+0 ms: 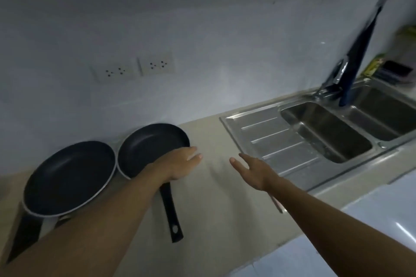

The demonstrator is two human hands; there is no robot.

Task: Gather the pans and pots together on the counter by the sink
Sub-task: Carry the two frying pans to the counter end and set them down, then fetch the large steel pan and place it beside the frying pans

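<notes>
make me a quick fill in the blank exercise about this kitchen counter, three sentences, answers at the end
1. ____ frying pans sit on the counter, the larger pan left of the smaller pan.
2. The left hand reaches over the ____ pan's rim.
3. The sink lies to the ____ of the open, empty right hand.

Answers: two; smaller; right

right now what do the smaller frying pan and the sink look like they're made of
Smaller frying pan: likely metal with a matte black nonstick coating, pale bare rim; handle looks like black plastic. Sink: probably brushed stainless steel, silvery with dull reflections.
</notes>
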